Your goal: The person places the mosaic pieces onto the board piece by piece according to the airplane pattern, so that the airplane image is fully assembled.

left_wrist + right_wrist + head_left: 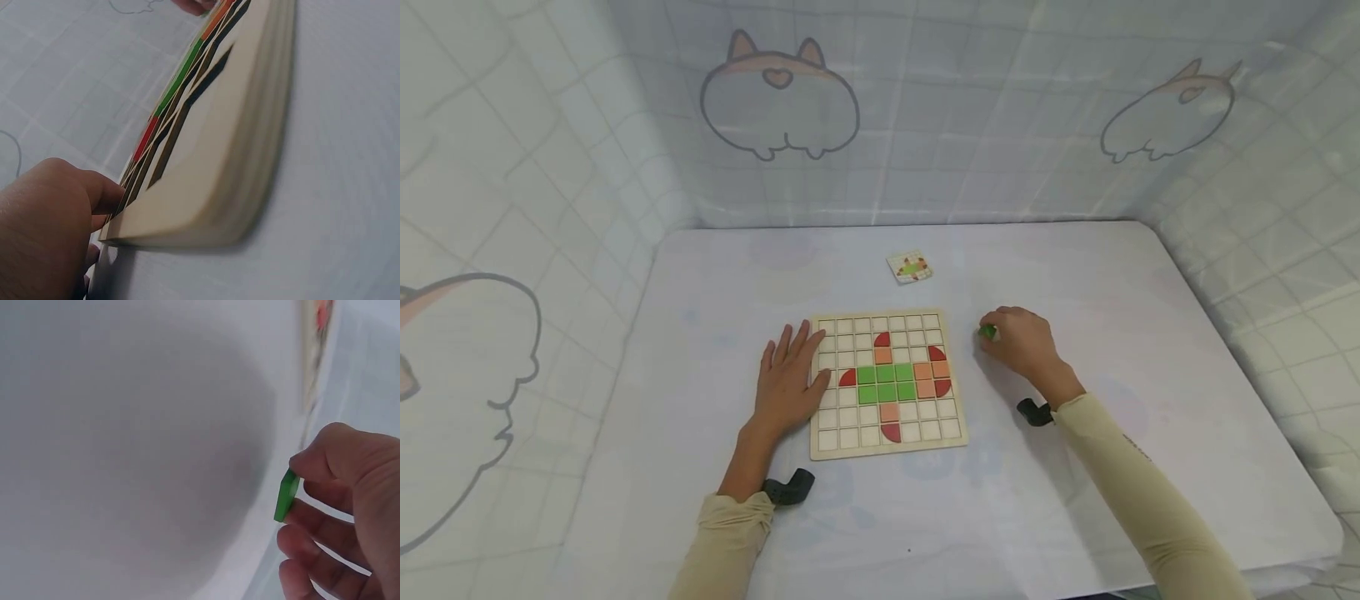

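A wooden grid board [842, 452] lies flat on the table, with green, orange and red tiles set in some of its squares. My left hand [788, 385] rests over the board's left edge, fingers spread and fairly straight. In the left wrist view, the thumb of that left hand [50, 219] touches the board's rim [206, 206]. To the right of the board, my right hand [1021, 340] pinches a small green tile [287, 495] between thumb and fingers. In the head view the fingers partly hide this green tile [988, 332].
Behind the board lies a small pattern card [910, 267] printed with a similar coloured figure. A white cloth covers the table [760, 267]. Pale curtains [955, 108] with animal drawings hang at the back and both sides. Dark straps with cameras sit at both wrists.
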Motion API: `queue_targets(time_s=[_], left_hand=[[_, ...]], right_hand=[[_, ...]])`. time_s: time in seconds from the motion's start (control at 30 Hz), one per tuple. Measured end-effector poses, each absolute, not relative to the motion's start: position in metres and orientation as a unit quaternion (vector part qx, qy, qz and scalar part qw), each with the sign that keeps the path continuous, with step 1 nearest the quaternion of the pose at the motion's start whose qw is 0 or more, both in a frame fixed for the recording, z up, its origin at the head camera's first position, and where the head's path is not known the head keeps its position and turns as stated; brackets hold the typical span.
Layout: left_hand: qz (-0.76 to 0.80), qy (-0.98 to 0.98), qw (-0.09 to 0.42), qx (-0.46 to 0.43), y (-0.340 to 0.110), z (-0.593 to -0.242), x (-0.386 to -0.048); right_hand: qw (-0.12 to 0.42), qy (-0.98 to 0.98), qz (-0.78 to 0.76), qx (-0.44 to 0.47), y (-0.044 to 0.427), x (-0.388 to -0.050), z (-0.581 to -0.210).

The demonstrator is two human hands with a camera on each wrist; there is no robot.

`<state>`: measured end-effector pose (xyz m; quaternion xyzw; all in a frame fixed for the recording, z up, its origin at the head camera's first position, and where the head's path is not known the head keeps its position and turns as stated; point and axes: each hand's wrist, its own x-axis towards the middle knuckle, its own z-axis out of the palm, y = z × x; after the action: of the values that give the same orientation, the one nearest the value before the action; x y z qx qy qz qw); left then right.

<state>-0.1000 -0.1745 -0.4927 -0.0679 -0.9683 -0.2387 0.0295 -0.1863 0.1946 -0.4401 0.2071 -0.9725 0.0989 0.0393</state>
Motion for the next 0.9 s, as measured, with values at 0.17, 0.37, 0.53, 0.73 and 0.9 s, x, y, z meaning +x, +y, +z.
queue_targets(time_s=[0.17, 0.37, 0.53, 0.73, 0.9], left_hand=[[-0.238, -0.969, 0.028, -0.068, -0.174, -0.491, -0.099], [-0.238, -0.968, 0.031, -0.070, -0.175, -0.490, -0.100], [-0.239, -0.967, 0.037, -0.075, -0.176, -0.491, -0.100], [-0.240, -0.966, 0.042, -0.083, -0.177, -0.491, -0.099], [-0.243, -0.965, 0.047, -0.085, -0.178, -0.491, -0.098]], right_hand=[[0.081, -0.942, 0.135, 0.296, 0.160, -0.174, -0.434], [0.095, -0.885, 0.184, 0.417, 0.107, -0.153, -0.431], [0.062, -0.851, 0.181, 0.490, 0.067, -0.133, -0.431], [0.027, -0.831, 0.122, 0.542, 0.034, -0.117, -0.436], [0.021, -0.827, 0.080, 0.557, 0.027, -0.114, -0.441]])
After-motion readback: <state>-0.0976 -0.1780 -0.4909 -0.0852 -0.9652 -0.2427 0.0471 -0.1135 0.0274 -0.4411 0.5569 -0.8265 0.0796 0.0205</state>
